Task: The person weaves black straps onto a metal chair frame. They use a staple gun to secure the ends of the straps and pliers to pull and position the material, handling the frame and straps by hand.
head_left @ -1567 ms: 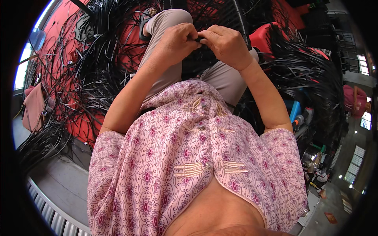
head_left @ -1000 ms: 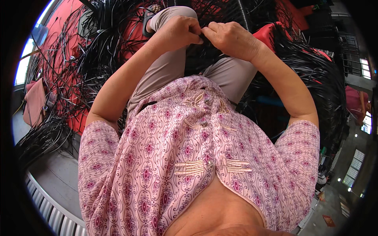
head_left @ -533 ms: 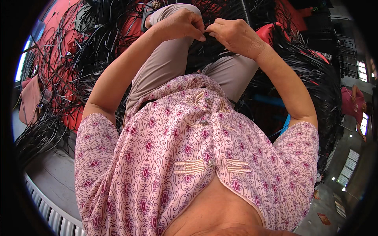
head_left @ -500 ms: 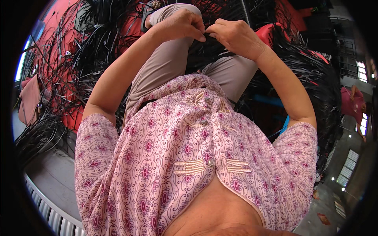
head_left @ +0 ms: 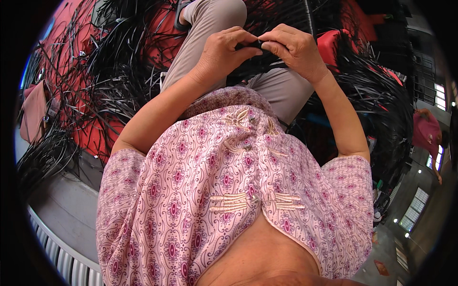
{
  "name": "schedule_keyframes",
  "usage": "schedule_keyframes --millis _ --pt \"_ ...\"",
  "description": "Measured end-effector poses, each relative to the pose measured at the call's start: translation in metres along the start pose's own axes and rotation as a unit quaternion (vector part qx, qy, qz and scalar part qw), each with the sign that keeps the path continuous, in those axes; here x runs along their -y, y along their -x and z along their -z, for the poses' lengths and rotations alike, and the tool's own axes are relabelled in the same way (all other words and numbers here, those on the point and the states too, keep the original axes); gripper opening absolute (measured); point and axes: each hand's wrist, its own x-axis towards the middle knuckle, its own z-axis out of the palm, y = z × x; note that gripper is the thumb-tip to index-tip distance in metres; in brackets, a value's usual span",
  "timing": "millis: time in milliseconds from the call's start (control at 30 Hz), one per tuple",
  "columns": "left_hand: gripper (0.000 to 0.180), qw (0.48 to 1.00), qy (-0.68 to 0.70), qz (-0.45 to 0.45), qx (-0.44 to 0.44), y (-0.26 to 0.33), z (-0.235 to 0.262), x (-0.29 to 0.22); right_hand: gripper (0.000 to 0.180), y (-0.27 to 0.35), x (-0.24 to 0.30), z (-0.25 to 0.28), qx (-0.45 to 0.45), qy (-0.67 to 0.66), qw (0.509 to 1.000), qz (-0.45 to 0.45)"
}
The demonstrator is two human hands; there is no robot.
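Above my lap, my left hand (head_left: 225, 51) and my right hand (head_left: 296, 51) meet at the fingertips. Thumb and forefinger are pinched on each side. Something small and dark shows between the fingertips, too hidden for me to tell what it is. Behind and below the hands lie many long, thin black strips (head_left: 369, 88), loose and in bundles. More strips (head_left: 119, 43) are heaped to the left, spread over a red surface (head_left: 64, 33).
A red object (head_left: 328, 46) pokes out among the strips just right of my right hand. On the far left hangs a pinkish bag or cloth (head_left: 33, 114). A grey ribbed edge (head_left: 62, 252) runs along the lower left. Another person (head_left: 427, 131) is at the far right.
My left hand has come down and a little to the right, and its fingertips now meet those of my right hand. My right hand has shifted slightly right. My left leg has moved too.
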Motion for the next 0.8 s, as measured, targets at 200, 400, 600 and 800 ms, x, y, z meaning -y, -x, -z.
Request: schedule_keyframes --millis 200,400,600,800 --pt "0.02 0.998 -0.021 -0.048 -0.029 0.002 -0.005 -0.001 0.027 0.002 -0.003 -0.002 -0.016 -0.008 1.0 0.011" --pt "0.02 0.987 -0.092 -0.112 -0.069 0.006 -0.009 0.001 0.025 0.002 -0.001 -0.001 -0.029 0.028 0.999 0.037" --pt "0.02 0.977 -0.109 -0.162 -0.085 0.006 -0.012 0.006 0.022 0.012 0.013 -0.013 -0.126 0.139 0.979 0.08" --pt "0.02 0.976 -0.11 -0.163 -0.09 0.008 -0.015 0.005 0.023 0.022 0.011 -0.027 -0.173 0.181 0.964 0.085"
